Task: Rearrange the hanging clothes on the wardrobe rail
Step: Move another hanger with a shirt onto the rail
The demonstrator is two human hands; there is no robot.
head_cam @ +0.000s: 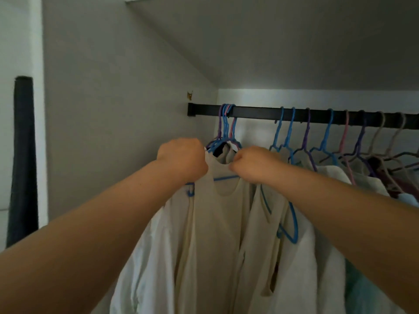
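Where the black metal wardrobe rail [260, 114] meets the grey side wall [113, 98], a tight bunch of blue, purple and pink plastic hangers [226, 123] hangs from it, carrying a cream sleeveless top [213, 211] at the front. The left hand [183, 159] is curled into a fist at the top's left shoulder, gripping the fabric there over the hanger's arm. The right hand [251, 164] is likewise closed, its fingers pinching the cloth at the right side of the neckline. The two hands sit close together, with only the neck opening between them. Just to the right hangs a second cream garment [260, 234] on a blue hanger [292, 227] that sits tilted. Further right along the rail, separate blue, purple, pink and beige hangers [340, 132] hold pale, maroon and light blue clothes [374, 184]. A dark strip of cloth [22, 155] hangs at the far left.
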